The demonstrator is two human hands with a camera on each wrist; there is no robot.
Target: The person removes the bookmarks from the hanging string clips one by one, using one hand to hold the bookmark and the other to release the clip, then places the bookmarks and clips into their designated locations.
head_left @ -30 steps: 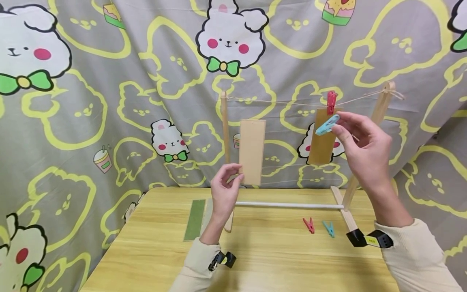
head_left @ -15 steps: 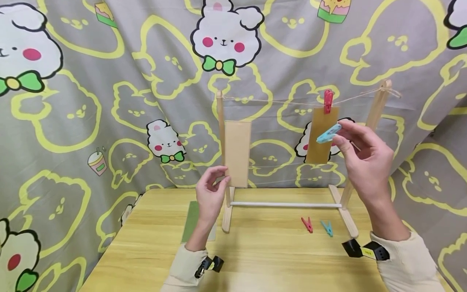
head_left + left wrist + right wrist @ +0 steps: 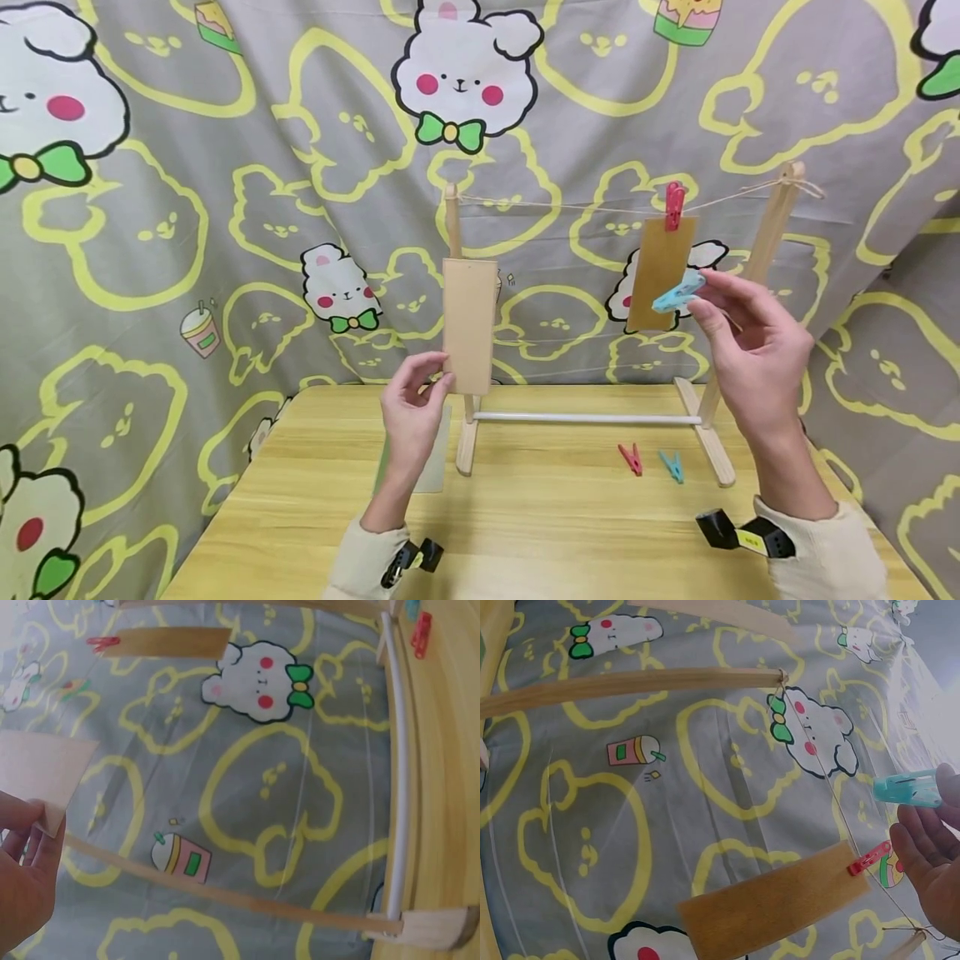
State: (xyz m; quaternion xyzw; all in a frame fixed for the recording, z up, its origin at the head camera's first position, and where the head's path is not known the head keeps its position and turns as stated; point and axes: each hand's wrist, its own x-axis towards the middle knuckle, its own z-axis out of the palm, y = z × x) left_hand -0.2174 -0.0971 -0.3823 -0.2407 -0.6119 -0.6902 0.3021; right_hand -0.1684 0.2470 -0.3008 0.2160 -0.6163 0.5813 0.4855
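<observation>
Left hand (image 3: 412,407) is pinching a beige card (image 3: 470,327) low on one edge, most of it rising above the grip. I'm guessing light, stiffish, best edge-held; right hand (image 3: 759,357) is pinching a blue peg (image 3: 677,292).

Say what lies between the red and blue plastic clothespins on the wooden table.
The head view shows bare table between the red clothespin and the blue clothespin.
</observation>
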